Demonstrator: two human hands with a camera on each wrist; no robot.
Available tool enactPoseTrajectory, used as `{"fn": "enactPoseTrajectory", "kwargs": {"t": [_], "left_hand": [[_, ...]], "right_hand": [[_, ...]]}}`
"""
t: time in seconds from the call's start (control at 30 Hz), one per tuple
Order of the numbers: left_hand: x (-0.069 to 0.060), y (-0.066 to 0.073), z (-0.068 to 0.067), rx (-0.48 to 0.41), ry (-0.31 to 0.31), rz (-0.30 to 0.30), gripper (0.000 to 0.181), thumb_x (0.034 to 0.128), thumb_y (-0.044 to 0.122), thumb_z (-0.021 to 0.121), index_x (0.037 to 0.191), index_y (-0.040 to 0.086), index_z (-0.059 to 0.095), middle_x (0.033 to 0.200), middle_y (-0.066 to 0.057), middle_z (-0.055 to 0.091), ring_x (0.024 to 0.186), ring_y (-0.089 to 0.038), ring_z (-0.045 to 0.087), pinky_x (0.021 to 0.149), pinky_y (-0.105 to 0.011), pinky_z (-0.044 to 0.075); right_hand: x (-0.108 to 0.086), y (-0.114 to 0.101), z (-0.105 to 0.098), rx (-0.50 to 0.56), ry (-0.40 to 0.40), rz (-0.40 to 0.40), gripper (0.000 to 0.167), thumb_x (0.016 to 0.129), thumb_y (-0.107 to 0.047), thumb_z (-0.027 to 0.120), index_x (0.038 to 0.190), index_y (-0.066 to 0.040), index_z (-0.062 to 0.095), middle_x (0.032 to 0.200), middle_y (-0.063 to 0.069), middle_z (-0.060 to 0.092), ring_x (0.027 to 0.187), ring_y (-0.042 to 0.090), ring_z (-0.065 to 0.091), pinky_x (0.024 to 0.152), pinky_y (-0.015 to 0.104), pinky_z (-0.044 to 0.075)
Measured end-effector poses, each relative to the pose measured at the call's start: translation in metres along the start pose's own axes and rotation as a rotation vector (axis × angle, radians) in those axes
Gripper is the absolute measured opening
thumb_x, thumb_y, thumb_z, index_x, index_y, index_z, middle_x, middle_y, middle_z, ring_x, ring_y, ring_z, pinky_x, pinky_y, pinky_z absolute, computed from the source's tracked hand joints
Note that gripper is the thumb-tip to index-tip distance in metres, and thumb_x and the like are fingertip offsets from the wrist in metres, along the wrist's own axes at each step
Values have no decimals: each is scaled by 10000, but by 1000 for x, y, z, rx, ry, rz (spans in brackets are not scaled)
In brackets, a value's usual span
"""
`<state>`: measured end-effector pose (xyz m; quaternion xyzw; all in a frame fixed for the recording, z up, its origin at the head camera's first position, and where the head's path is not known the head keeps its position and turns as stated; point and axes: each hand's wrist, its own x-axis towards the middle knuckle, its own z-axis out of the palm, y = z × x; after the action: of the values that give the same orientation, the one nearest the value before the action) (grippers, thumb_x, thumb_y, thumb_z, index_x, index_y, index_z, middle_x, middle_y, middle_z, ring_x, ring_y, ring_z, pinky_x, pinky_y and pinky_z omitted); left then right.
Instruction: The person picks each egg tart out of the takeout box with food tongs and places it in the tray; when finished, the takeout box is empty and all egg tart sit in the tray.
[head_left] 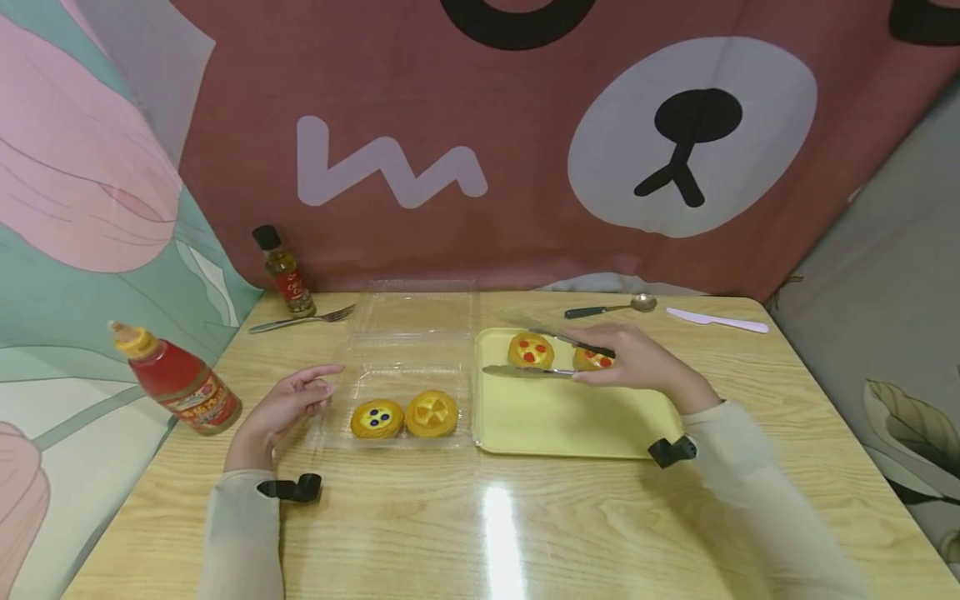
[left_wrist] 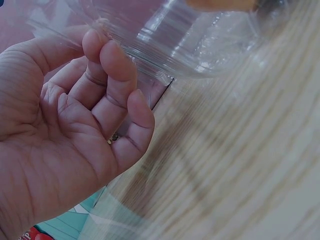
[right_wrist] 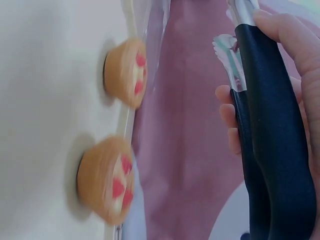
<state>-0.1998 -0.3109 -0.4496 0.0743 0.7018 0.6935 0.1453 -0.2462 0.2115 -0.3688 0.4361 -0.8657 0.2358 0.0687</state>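
My right hand (head_left: pixel 630 357) grips a pair of tongs (right_wrist: pixel 270 125) by their black handles. The tongs' metal arms are spread, above the yellow tray (head_left: pixel 555 425). On that tray sit a tart with red pieces (head_left: pixel 531 351) and a second red-topped tart (right_wrist: pixel 107 180), partly hidden by the tongs and hand in the head view. My left hand (head_left: pixel 288 406) holds the left edge of a clear plastic box (left_wrist: pixel 165 45) with bent fingers. Inside the open box lie a tart with blue berries (head_left: pixel 377 418) and a tart with yellow wedges (head_left: pixel 431 414).
A red sauce bottle (head_left: pixel 183 383) stands at the table's left edge. Behind it are a dark-capped glass bottle (head_left: pixel 288 275) and a fork (head_left: pixel 303 319). A spoon (head_left: pixel 611 308) and a pale pink knife (head_left: pixel 716 320) lie along the back, before a printed cloth (head_left: pixel 525 225).
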Motion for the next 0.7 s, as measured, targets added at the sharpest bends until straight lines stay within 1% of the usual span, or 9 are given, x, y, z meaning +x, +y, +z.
{"fn": "enactPoseTrajectory", "kwargs": {"t": [0.2,0.27,0.33,0.43,0.47,0.57,0.63,0.67,0.7], "left_hand": [[0,1,0,21,4,-7,376,971,74,518,1343,33,487,691,74,547,651,-48,508,600,-206,432],[0,1,0,33,0,-4,385,971,70,515,1352,29,477,686,78,550,652,-47,508,603,-208,433],[1,0,0,34,0,-2,382,972,75,515,1351,38,482,691,76,552,653,-46,513,602,-208,436],[1,-1,-1,30,-3,2,370,976,81,509,1345,51,494,711,75,556,656,-42,519,600,-204,439],[1,-1,-2,26,-1,3,362,976,83,511,1337,59,503,718,71,556,657,-42,522,599,-204,441],[0,-2,-2,18,3,5,354,977,85,512,1330,62,513,734,66,557,662,-44,528,601,-203,447],[1,-2,-2,17,7,7,357,973,86,519,1329,54,511,738,63,556,663,-46,530,602,-203,449],[1,-2,-1,17,9,6,356,973,85,521,1328,55,514,742,62,554,664,-46,531,602,-201,451],[1,-1,0,15,11,4,353,971,86,523,1323,61,522,744,62,555,665,-45,532,605,-200,452]], "right_hand": [[19,-13,12,34,-18,-76,636,766,-296,782,1304,-31,567,1197,127,631,1070,283,603,874,460,480],[25,-18,16,57,-34,-82,635,765,-287,781,1304,-30,566,1184,118,639,1061,272,607,874,454,480],[31,-22,22,50,-56,-67,629,769,-311,772,1308,-57,571,1169,103,647,1051,258,611,867,445,485],[42,-29,31,69,-109,-52,624,791,-327,754,1330,-84,556,1199,98,634,1068,263,603,876,441,482],[46,-30,34,73,-128,-50,620,799,-330,746,1337,-94,550,1181,92,640,1029,260,612,857,434,488],[60,-35,43,96,-185,-64,621,818,-337,731,1354,-95,531,1187,89,634,1003,243,614,853,407,490],[68,-38,47,93,-215,-72,625,823,-357,721,1358,-99,527,1183,86,636,992,226,616,847,390,494],[72,-39,49,85,-230,-71,627,826,-371,714,1362,-107,524,1186,81,634,998,215,612,850,384,492],[75,-40,50,73,-241,-74,631,825,-384,710,1362,-109,525,1207,85,626,1037,212,606,873,383,487]]}}
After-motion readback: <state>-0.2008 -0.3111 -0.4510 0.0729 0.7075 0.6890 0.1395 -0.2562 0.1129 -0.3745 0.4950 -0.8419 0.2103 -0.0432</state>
